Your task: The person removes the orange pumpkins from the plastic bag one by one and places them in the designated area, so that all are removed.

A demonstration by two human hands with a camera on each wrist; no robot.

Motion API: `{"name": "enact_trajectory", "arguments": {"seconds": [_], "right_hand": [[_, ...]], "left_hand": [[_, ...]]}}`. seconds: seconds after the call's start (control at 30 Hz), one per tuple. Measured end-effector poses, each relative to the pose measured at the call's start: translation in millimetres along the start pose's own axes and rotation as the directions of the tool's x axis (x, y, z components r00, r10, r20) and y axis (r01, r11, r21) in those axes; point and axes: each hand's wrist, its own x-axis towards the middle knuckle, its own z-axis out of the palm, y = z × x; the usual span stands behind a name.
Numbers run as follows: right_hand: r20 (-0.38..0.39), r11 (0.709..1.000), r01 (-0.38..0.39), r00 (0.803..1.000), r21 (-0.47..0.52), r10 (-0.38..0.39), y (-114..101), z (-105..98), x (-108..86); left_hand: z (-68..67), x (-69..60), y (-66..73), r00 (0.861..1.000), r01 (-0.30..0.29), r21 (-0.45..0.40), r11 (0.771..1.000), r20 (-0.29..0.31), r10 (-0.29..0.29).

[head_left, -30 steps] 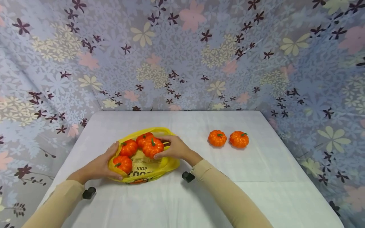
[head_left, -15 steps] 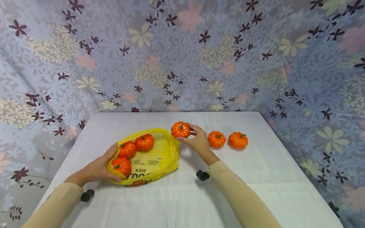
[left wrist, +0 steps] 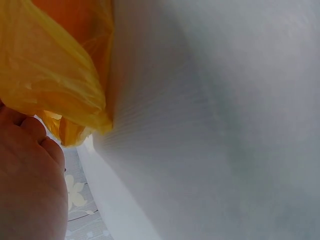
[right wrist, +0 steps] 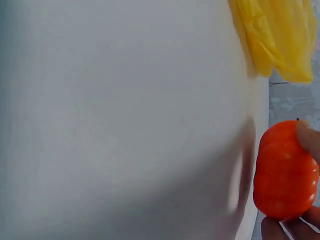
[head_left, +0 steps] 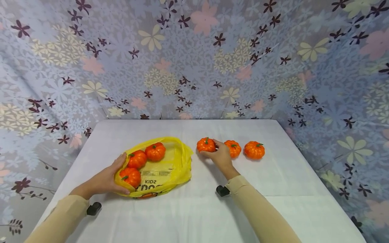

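Observation:
My right hand (head_left: 223, 159) grips a small orange toy pumpkin (head_left: 205, 145) with a green stem, thumb on one side and fingers on the other. The right wrist view shows this pumpkin (right wrist: 285, 170) beside the table edge. My left hand (head_left: 101, 180) holds the left rim of a yellow plastic bag (head_left: 181, 168) with printed lettering, its mouth spread wide. In the left wrist view the fingers (left wrist: 35, 127) curl at the bag's edge (left wrist: 75, 95). Inside the bag lie three more pumpkins (head_left: 155, 152).
Two pumpkins stand right of the bag: one (head_left: 233, 149) partly behind my right hand, the other (head_left: 254, 150) farther right. A white cloth (head_left: 170, 219) covers the table. Flowered fabric (head_left: 194, 67) hangs behind and at the sides.
My right hand has lifted a pumpkin out of the bag and carried it right, then lower toward the two on the table. My left hand stays at the bag's rim.

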Motion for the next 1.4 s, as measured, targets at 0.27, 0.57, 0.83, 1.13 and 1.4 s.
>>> {"name": "enact_trajectory", "arguments": {"seconds": [0.27,0.57,0.83,1.13,1.4], "right_hand": [[0.008,0.996,-0.03,0.999,-0.08,0.031,2,1,-0.4],[-0.051,0.995,0.043,0.998,-0.09,-0.047,-2,3,1.5],[-0.021,0.989,0.135,0.99,-0.066,-0.136,-27,11,1.8],[0.099,0.97,0.238,0.968,-0.055,-0.232,-52,40,-10.1],[0.262,0.967,0.253,0.931,0.033,-0.253,-71,63,-20.9]], "left_hand": [[0.6,1.5,-1.6,1.0,-0.004,0.005,1.0,-0.003,0.004],[-0.1,1.5,0.2,1.0,-0.012,0.008,1.0,-0.002,0.012],[-0.8,0.9,-0.9,1.0,-0.007,0.006,1.0,0.003,0.007],[2.8,1.0,-4.9,1.0,0.009,-0.011,1.0,0.015,-0.009],[4.9,2.3,-3.3,0.999,0.029,0.004,1.0,0.027,-0.029]]}}
